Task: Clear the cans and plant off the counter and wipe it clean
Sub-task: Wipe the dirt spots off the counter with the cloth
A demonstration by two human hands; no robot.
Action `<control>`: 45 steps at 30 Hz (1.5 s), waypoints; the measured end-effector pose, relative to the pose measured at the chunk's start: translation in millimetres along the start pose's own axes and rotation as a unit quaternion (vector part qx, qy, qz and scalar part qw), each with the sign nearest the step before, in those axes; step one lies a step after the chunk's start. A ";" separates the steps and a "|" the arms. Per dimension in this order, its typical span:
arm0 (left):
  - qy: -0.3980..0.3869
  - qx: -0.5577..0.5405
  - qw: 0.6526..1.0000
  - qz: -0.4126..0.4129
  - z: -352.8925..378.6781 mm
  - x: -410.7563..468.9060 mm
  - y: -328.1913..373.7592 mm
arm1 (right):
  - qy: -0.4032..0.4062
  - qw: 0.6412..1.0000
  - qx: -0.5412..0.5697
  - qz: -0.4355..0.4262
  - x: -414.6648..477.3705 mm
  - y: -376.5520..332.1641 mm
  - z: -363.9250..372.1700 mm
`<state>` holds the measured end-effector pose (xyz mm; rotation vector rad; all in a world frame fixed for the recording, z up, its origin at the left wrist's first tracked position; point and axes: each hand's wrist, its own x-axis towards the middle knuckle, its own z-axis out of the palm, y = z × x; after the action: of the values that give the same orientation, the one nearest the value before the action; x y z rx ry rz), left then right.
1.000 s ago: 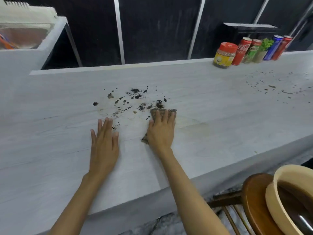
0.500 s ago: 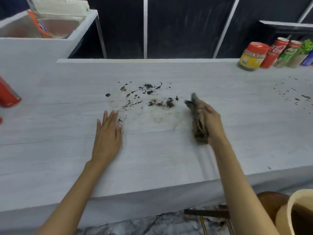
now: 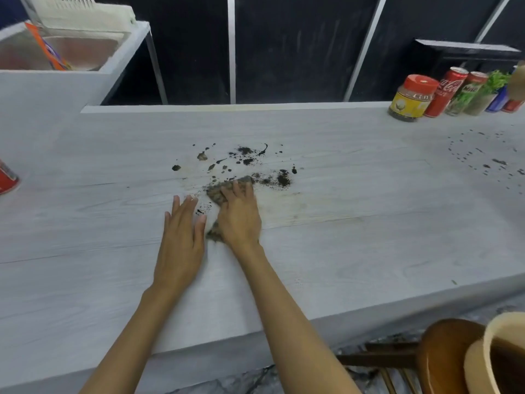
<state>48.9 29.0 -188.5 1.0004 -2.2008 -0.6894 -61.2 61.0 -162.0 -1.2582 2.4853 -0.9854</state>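
My right hand (image 3: 240, 220) lies flat with straight fingers on a dirty brown cloth (image 3: 215, 193) and presses it onto the pale wood-grain counter (image 3: 369, 251), at the near edge of a dark soil spill (image 3: 279, 179). Just to its left, my left hand (image 3: 181, 240) rests flat on the counter. At the back right stand a yellow jar with a red lid (image 3: 413, 98), a red cola can (image 3: 446, 92), a green can (image 3: 466, 93) and a small potted plant (image 3: 488, 92). Another red can (image 3: 7, 177) shows at the left edge.
More soil specks (image 3: 488, 162) are scattered on the counter's right side. A raised sink (image 3: 56, 52) with a dish rack sits at the back left. A brown wooden stool (image 3: 446, 359) and a cream tub (image 3: 500, 356) stand below the counter's front edge at right.
My right hand, which had lifted the bunched cloth off to the right, has come back left and now presses it flat beside my left hand. My left hand stayed put.
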 end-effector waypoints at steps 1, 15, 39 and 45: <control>0.000 -0.005 1.000 0.000 -0.5 -0.4 0.3 | 0.007 0.996 0.088 0.034 4.8 -3.3 -3.2; -0.034 0.000 0.999 -0.021 -1.9 1.0 0.8 | 0.058 0.980 -0.155 0.113 -58.4 101.8 -86.1; 0.011 0.152 0.983 -0.105 -0.3 4.9 7.4 | -0.067 0.886 0.447 0.103 61.1 148.5 -158.2; 0.045 0.156 0.973 -0.166 -3.8 4.3 1.8 | -0.069 0.988 -0.136 0.003 112.3 182.9 -127.2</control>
<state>48.5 25.8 -183.3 1.5533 -2.1221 -0.4340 -305.4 111.8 -167.1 -1.3427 2.5749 -0.5499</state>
